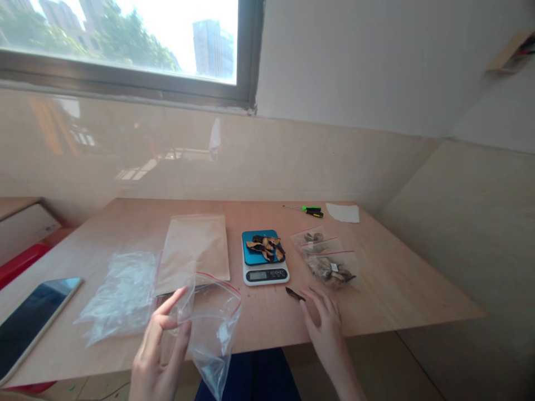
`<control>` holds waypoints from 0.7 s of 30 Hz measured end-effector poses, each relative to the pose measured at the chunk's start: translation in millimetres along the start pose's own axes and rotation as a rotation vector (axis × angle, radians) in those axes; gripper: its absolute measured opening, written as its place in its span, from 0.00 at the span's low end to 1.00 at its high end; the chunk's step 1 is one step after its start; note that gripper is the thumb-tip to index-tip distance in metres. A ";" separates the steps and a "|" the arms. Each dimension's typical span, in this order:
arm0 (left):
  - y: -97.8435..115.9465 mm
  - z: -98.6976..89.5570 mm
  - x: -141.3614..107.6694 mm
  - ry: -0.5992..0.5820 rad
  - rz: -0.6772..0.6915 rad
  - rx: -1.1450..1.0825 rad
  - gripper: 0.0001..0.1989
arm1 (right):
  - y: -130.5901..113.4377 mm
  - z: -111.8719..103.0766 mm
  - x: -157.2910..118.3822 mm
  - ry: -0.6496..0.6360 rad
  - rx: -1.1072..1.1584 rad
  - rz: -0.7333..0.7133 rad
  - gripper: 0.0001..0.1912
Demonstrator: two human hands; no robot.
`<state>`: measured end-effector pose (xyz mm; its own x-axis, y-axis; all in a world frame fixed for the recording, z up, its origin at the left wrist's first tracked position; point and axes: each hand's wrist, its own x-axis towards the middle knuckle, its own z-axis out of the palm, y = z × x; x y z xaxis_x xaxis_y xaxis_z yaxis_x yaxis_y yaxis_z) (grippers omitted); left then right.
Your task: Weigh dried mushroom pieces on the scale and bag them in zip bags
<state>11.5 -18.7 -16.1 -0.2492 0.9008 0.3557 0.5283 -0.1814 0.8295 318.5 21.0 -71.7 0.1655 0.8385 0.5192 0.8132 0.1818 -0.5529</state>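
My left hand [156, 345] pinches the upper edge of a clear zip bag [215, 328] with a red-lined seal, and the bag hangs open over the table's front edge. My right hand [321, 323] rests with its fingers spread on the plywood table [384, 289], holding nothing. Just beside its fingertips lies a small dark dried piece [295, 294]. A digital scale [266, 274] with a blue pan carries a heap of curled brown-and-black dried pieces [265, 248]. Two zip bags of similar pieces [332, 270] lie to its right.
A kraft paper envelope [194, 253] and crumpled clear plastic bags [121, 295] lie at left, with a tablet [29, 326] at the table's left edge. A small screwdriver [307, 210] and white paper [343, 212] lie at the back, against the wall.
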 end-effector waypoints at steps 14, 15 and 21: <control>17.5 28.8 -2.6 0.118 -0.190 -0.005 0.18 | -2.5 -27.2 -43.1 -0.072 0.134 0.048 0.11; 17.4 29.7 -3.0 0.113 -0.187 -0.010 0.18 | -2.9 -27.2 -44.1 -0.080 0.140 0.052 0.12; 4.0 31.9 -2.5 0.131 -0.108 0.005 0.14 | -13.4 -23.3 -14.5 -0.189 0.187 0.010 0.14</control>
<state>40.1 -9.1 -27.4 -0.4079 0.8559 0.3181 0.4971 -0.0840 0.8636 318.3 -5.5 -56.6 0.0514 0.9185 0.3920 0.6920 0.2502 -0.6772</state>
